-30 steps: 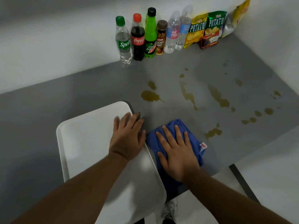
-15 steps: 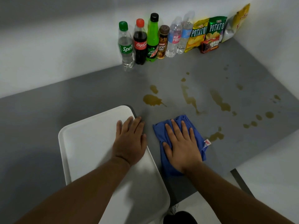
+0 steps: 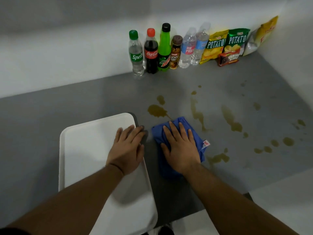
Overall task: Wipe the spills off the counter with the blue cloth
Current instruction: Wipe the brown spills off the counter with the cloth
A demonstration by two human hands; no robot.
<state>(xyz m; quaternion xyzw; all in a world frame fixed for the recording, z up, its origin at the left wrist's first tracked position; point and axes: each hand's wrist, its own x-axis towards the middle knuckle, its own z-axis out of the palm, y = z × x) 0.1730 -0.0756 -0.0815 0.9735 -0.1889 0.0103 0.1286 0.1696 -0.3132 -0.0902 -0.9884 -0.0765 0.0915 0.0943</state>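
Note:
The blue cloth lies crumpled on the grey counter, and my right hand presses flat on it with fingers spread. Brown spills mark the counter: a puddle just beyond the cloth's far edge, a long streak to its right, another streak further right, a smear by the cloth's right corner, and drops near the right side. My left hand rests flat on the right edge of a white tray.
Several drink bottles stand in a row along the back wall. Snack bags and a small red box lean in the back right corner. The counter's front edge runs near my right forearm, with pale floor below.
My right hand has pushed the blue cloth forward, away from me, until its far edge almost meets the brown puddle. My left hand stays on the tray.

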